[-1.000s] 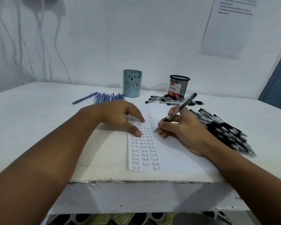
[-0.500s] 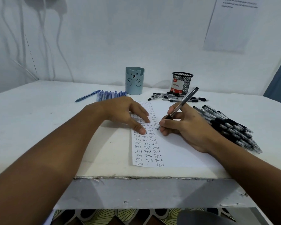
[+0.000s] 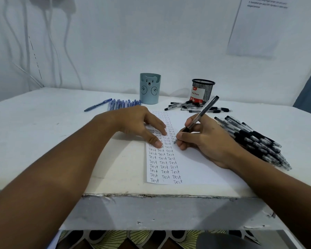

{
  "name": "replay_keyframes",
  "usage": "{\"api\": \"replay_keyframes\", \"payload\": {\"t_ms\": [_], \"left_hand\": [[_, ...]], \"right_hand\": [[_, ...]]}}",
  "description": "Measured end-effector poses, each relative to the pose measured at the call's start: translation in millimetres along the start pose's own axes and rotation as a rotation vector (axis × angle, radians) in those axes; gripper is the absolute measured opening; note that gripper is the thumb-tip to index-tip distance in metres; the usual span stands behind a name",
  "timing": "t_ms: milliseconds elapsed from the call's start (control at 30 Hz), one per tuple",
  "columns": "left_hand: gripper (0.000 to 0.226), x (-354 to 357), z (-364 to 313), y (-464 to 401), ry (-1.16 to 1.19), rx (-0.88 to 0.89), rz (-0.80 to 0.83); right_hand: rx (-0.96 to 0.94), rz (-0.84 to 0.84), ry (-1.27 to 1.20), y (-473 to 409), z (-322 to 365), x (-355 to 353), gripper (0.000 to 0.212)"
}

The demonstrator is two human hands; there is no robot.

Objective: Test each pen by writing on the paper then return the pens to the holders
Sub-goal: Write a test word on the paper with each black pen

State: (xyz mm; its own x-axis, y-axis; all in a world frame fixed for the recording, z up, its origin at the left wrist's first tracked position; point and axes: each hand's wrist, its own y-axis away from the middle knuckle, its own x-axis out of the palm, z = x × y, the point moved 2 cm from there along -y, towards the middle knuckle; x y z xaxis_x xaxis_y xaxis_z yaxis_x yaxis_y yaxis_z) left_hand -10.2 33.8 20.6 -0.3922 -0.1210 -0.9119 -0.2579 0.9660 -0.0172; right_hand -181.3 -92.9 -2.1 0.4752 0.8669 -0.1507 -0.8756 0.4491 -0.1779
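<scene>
Hands writing on paper (image 3: 196,169) at a white table (image 3: 43,141).
Right hand (image 3: 205,141) pinches a black pen (image 3: 202,114), tip on the sheet; left hand (image 3: 138,124) presses flat, fingers spread, just beside it.

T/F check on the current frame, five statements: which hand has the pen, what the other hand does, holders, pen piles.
1. The right hand grips a black pen with its tip on the paper. True.
2. The left hand lifts the paper. False: its fingers rest flat on it.
3. The mesh holder lies tipped over. False: it stands upright.
4. Blue pens lie left of the bear holder. True.
5. The black pen pile sits left of the paper. False: it lies to the right.
</scene>
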Motion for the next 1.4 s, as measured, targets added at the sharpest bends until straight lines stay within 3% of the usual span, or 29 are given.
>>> {"api": "replay_keyframes", "payload": {"t_ms": [1400], "left_hand": [[0.048,0.4,-1.9,1.1,0.016,-0.009,0.012]], "right_hand": [[0.001,0.014,-0.015,-3.5,-1.5,-2.7,0.034]]}}
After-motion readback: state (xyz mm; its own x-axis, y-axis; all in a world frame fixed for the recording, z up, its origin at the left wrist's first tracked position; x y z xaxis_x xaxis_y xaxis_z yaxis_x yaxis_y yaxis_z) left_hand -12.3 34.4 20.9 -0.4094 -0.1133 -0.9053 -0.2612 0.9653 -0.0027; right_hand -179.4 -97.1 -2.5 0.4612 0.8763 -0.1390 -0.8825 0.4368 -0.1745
